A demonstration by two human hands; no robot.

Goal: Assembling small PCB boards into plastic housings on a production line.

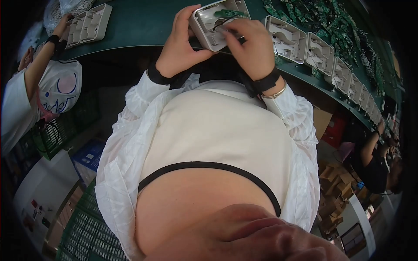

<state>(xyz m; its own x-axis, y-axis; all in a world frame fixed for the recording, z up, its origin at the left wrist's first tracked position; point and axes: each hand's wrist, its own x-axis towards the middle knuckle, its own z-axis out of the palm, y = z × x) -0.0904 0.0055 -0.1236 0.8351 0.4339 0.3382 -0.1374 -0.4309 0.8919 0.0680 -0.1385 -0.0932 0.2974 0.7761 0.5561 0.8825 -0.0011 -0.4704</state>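
My left hand (182, 45) grips a white plastic housing (203, 30) by its left side and near edge, tilting it up at the front of the table. Inside the housing lies a small green circuit board (230, 14) with a dark wire running down from it. My right hand (251, 45) reaches into the housing with thumb and fingers pinched together near the wire. What the right fingertips hold is too small to make out. Black bands circle both wrists.
A row of open white housings (285, 40) curves along the green table (139, 24) to the right. Behind it lies a heap of green circuit boards (322, 26). Co-workers sit at left and right; more white housings (89, 26) stand by the left one. Green crates (87, 230) are at lower left.
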